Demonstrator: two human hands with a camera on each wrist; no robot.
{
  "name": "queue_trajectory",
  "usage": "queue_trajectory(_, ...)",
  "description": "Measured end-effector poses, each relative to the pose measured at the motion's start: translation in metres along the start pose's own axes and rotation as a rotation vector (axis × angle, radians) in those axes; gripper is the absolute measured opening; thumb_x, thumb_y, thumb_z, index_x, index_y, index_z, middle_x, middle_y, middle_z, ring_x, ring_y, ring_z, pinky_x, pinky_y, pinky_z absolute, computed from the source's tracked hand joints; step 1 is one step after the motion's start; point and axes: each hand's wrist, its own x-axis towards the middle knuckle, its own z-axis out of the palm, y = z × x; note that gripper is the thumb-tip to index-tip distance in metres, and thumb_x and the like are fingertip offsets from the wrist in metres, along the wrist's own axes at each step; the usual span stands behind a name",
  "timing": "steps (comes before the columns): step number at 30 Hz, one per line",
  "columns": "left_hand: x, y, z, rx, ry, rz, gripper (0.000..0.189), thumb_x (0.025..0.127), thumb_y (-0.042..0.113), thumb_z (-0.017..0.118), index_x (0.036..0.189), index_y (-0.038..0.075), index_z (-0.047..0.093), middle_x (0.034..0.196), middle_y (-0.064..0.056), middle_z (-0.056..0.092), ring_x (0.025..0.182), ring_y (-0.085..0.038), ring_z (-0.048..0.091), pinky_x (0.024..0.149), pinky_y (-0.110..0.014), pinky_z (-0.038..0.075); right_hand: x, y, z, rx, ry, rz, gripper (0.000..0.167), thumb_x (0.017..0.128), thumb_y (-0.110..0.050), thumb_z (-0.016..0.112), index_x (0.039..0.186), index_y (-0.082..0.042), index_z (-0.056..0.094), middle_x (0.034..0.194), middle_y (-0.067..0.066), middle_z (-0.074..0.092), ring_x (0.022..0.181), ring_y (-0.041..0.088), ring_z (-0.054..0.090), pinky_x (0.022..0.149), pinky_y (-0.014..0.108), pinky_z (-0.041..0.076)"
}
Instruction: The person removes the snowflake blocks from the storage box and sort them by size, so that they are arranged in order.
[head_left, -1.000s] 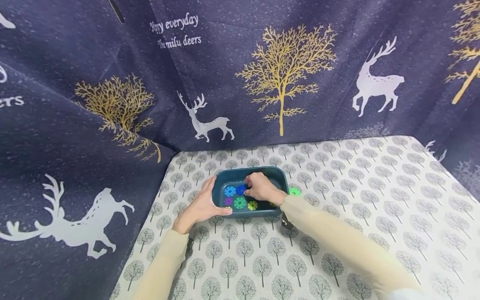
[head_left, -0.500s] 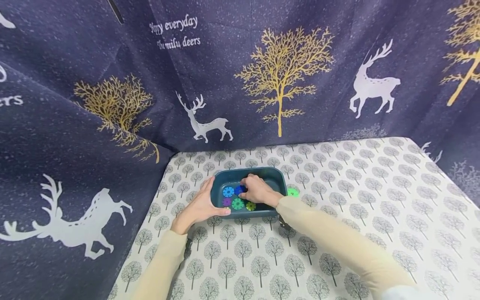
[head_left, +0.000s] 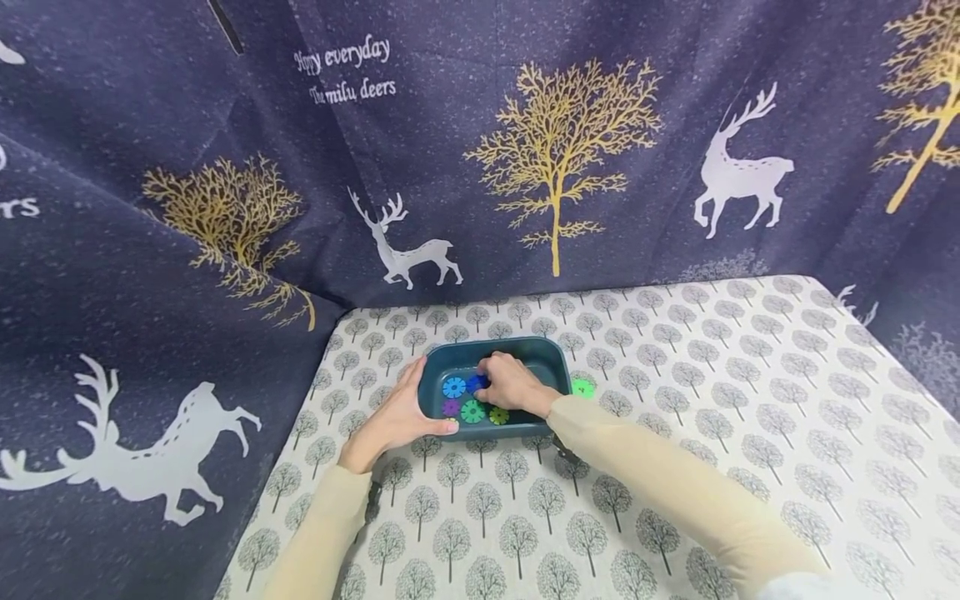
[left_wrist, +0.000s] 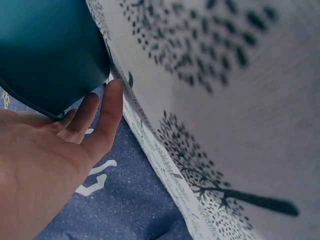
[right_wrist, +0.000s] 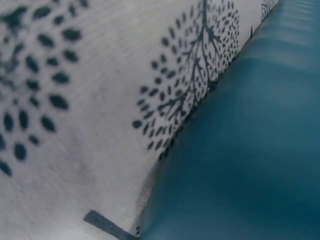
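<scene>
A teal plastic bin (head_left: pixel 517 340) sits on the table and holds several notched, flower-shaped plastic discs. My left hand (head_left: pixel 399 414) grips its left end, thumb along the front rim and fingers against the outer side; the left wrist view shows fingers (left_wrist: pixel 106 120) at the bin wall (left_wrist: pixel 45 50). Inside the bin, my right hand (head_left: pixel 513 385) pinches a dark blue disc (head_left: pixel 474 383), partly hidden by the fingers. Around it lie light blue (head_left: pixel 453 387), purple (head_left: pixel 450 407), green (head_left: pixel 472 411) and yellow-green (head_left: pixel 498 415) discs. The right wrist view shows only bin wall (right_wrist: pixel 240 150) and tablecloth.
A bright green disc (head_left: pixel 582 388) lies on the tree-print tablecloth (head_left: pixel 675 467) just right of the bin. Dark blue cloth (head_left: pixel 450 150) with deer and gold trees hangs behind and at the left.
My right hand has shifted slightly left within the bin, staying at the dark blue disc. The left hand keeps its place on the bin, while the whole view drifts a little.
</scene>
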Motion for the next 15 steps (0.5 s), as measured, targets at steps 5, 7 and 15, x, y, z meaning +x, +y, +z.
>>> queue_trajectory(5, 0.000, -0.001, 0.000, 0.005, 0.001, 0.002, 0.144, 0.077, 0.054, 0.095, 0.176, 0.006, 0.003, 0.184, -0.022, 0.006, 0.168, -0.051, 0.019, 0.132, -0.071, 0.030, 0.011, 0.007, 0.009, -0.066, 0.000, 0.066, 0.036, 0.093, -0.032, 0.085, 0.114, -0.005, 0.074, 0.114, 0.013, 0.070, 0.084, 0.021, 0.064, 0.075, 0.037, 0.058)
queue_trajectory(7, 0.000, -0.001, 0.000, 0.001, 0.003, -0.002, 0.143, 0.078, 0.053, 0.095, 0.176, 0.007, 0.003, 0.184, -0.021, 0.006, 0.169, -0.050, 0.019, 0.132, -0.071, 0.030, 0.012, 0.007, 0.010, -0.085, 0.000, 0.082, 0.034, 0.091, -0.035, 0.085, 0.105, -0.009, 0.069, 0.107, 0.010, 0.066, 0.080, 0.021, 0.061, 0.069, 0.036, 0.054)
queue_trajectory(15, 0.000, -0.001, 0.000, -0.008, -0.006, -0.009, 0.144, 0.077, 0.052, 0.096, 0.176, 0.007, 0.002, 0.184, -0.022, 0.005, 0.168, -0.051, 0.018, 0.132, -0.071, 0.029, 0.012, 0.004, 0.012, -0.081, -0.004, 0.096, 0.037, 0.088, -0.035, 0.088, 0.106, -0.014, 0.064, 0.096, 0.006, 0.066, 0.073, 0.017, 0.063, 0.062, 0.032, 0.053)
